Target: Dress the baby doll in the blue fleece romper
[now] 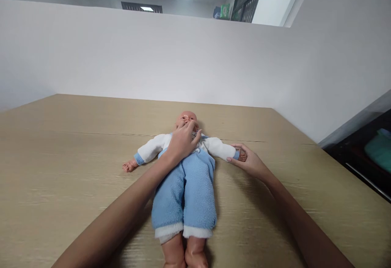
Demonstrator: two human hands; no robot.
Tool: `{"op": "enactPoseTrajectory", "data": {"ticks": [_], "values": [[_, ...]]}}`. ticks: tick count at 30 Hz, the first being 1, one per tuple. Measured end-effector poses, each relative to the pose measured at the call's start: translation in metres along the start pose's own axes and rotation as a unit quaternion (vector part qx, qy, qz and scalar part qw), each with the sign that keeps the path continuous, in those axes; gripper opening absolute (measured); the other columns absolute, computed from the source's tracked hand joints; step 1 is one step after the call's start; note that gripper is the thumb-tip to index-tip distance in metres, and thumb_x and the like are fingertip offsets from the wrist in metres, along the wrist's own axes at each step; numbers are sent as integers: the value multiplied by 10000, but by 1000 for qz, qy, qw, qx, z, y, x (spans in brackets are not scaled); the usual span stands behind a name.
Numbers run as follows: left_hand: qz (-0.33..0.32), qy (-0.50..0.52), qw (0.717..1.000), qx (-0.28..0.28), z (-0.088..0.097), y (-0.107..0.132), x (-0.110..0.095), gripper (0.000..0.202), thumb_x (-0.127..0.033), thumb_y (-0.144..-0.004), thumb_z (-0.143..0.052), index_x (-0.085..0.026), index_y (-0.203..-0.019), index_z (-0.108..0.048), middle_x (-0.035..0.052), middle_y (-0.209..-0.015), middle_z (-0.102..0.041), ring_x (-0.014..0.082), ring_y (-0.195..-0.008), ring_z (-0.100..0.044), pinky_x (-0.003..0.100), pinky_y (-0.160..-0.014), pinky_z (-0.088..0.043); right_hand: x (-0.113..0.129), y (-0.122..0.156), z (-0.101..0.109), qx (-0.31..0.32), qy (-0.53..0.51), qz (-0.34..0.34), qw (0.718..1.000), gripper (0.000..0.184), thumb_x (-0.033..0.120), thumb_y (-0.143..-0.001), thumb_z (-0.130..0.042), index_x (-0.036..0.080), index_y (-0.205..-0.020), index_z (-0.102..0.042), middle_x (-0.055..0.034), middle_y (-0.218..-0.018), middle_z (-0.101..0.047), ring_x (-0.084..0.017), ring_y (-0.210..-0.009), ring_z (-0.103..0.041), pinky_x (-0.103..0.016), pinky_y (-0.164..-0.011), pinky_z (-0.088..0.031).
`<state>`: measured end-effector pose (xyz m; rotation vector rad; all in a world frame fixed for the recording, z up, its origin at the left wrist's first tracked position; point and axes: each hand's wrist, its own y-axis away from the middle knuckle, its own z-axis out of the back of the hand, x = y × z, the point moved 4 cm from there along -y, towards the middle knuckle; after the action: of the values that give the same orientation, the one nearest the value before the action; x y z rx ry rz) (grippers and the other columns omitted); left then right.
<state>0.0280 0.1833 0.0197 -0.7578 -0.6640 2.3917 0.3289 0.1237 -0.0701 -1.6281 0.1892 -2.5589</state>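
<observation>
A baby doll (198, 186) in light blue fleece trousers and a white top with blue cuffs lies on its back, feet towards me. My left hand (183, 139) rests on its upper chest with fingers spread and reaching up to the chin, covering the mouth and part of the neck. My right hand (249, 162) is closed around the doll's forearm at the blue cuff, thumb below and fingers above. The doll's other arm (149, 149) lies stretched out to the left, untouched. Its bare feet are cut off at the bottom edge.
The doll lies on a wooden table (76, 170) with a seam running across it. A white wall (152, 56) rises behind the far edge. At the right stands a dark shelf or box (351, 154) with a teal cloth (378, 150).
</observation>
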Motion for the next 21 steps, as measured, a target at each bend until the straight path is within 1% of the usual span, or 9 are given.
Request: {"op": "enactPoseTrajectory", "data": {"ticks": [2,5,7,9,11,14,16,18,21], "values": [[-5,-4,1000,-20,17,8,3,217,-404,-1076,-514,-246,-1165,-634,90,-1191,-729,307,-1225,-590,460,-1074,-401,11,3,-2,-27,75,65,995,630,501,-804,-875,248,-1340,-661,-136,-1327,-720,-339,-1192,-699,-566,-1077,-541],[9,27,999,-25,36,29,17,224,-410,-1081,-483,-252,-1150,-627,80,-1224,-710,287,-1177,-597,449,-1081,-420,41,12,-14,-106,186,165,963,593,486,-875,-801,279,-1407,-641,-140,-1398,-663,-386,-1329,-585,-640,-1178,-419],[22,52,998,-21,45,50,31,221,-416,-1081,-461,-263,-1130,-613,69,-1164,-701,276,-1126,-608,433,-1059,-451,64,20,-31,-121,189,212,951,545,438,-957,-715,306,-1470,-591,-128,-1457,-624,-377,-1392,-533,-632,-1219,-372],[51,62,997,-20,51,72,49,223,-427,-1082,-437,-271,-1122,-591,63,-1092,-683,274,-1057,-618,421,-998,-484,83,27,-54,-91,153,242,954,472,389,-1010,-654,323,-1471,-573,-110,-1481,-609,-343,-1417,-523,-581,-1242,-368],[83,62,995,-6,54,92,65,229,-436,-1082,-423,-271,-1126,-575,63,-1059,-671,278,-1003,-620,423,-941,-497,88,31,-76,-40,84,228,969,402,390,-1040,-623,320,-1433,-576,-101,-1446,-626,-307,-1357,-579,-519,-1194,-441],[99,74,991,46,54,111,82,257,-440,-1092,-383,-270,-1124,-573,77,-1110,-679,290,-1052,-619,450,-973,-484,75,27,-98,11,-34,132,991,340,486,-1036,-628,275,-1302,-605,-82,-1294,-681,-267,-1162,-661,-431,-1026,-544],[96,97,987,80,52,115,88,295,-451,-1100,-348,-266,-1131,-575,87,-1161,-679,295,-1115,-607,463,-1016,-467,63,19,-105,31,-79,75,994,337,554,-1010,-648,248,-1153,-647,-44,-1114,-700,-247,-1036,-652,-397,-970,-531],[99,131,981,100,48,116,93,326,-481,-1102,-345,-251,-1140,-573,87,-1172,-676,290,-1114,-603,456,-1010,-462,57,12,-108,52,-97,51,993,354,593,-999,-643,240,-1015,-678,-16,-985,-686,-238,-971,-619,-385,-976,-496],[123,182,969,115,42,116,100,355,-525,-1094,-385,-229,-1128,-578,67,-1124,-679,269,-1037,-606,419,-953,-460,55,2,-110,59,-154,31,986,360,593,-956,-697,238,-900,-717,-22,-979,-715,-256,-1023,-613,-391,-1064,-444]]}}
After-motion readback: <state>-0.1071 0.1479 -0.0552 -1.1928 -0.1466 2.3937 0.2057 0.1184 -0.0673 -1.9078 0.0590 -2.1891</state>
